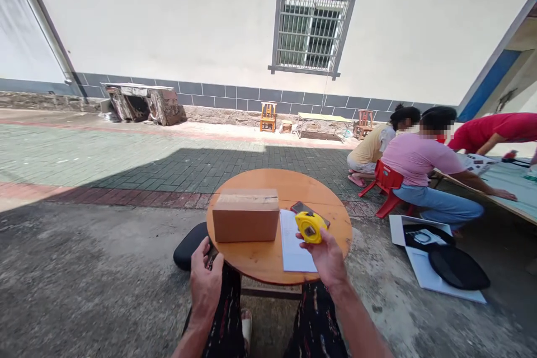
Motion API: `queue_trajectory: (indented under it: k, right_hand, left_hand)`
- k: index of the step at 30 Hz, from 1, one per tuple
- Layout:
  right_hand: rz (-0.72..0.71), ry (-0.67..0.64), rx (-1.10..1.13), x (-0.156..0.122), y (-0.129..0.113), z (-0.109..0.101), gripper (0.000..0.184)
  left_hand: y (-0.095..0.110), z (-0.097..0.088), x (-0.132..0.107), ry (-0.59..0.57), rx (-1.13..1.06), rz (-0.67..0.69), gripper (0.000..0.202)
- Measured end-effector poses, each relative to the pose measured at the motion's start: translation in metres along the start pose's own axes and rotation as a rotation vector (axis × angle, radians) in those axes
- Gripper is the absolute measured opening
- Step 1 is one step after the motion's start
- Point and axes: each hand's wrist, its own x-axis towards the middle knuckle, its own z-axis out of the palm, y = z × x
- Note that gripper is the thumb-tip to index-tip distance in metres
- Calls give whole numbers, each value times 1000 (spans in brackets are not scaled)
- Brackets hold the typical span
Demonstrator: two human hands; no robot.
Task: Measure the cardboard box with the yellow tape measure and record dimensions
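Observation:
My right hand (329, 260) grips a yellow tape measure (309, 226) above the right side of a round wooden table (251, 262). No blade shows pulled out of its case. Below the tape measure lies a white sheet of paper (293, 257), partly covered by my hand. A dark phone-like slab (298, 207) sits behind the tape measure, half hidden by it. On the table's left stands a closed brown cardboard box (245, 225). My left hand (206, 277) is empty beside the table's left front edge, near the box, its fingers curved and apart.
A black case (188, 249) lies on the ground left of the table. To the right are an open white box (419, 268) with a black case, and a person on a red chair (385, 182). Other people gather around a long table (520, 179).

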Motion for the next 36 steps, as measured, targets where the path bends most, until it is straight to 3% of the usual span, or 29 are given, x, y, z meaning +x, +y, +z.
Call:
queue_trajectory:
  k: [4,9,12,16,19,23,28,32,36]
  right_hand:
    - [128,-222,12,-24,21,9,46]
    - [154,-419,-173,-45,23,11,45]
    - [207,-541,-291,-56,20,6,51]
    - [214,-503,-351,-69,28,-3,65]
    - [140,-451,-398,-70,30,-5,52]
    - [37,-304,-437,-46,12,-6,43]
    - [-78,-93,-284,10,-17,6,39]
    - [-94,-63,-275,52,-26,27,38]
    - [-85,-67,-289,90,-23,42,39]
  left_hand:
    - [32,2,-40,-351,-111,-68,55]
    - [72,10,-56,-704,-283,-309,60]
    - [73,9,-61,-806,-322,-408,56]
    - [54,3,-69,-827,-317,-551,55]
    - [47,-9,-63,-806,-320,-557,52]
    - [66,-34,-23,-693,-301,-395,47]
    - [97,-50,59,-506,-208,-221,48]
    - [105,-33,121,-435,-78,-173,37]
    - [105,-4,162,-420,77,-192,29]
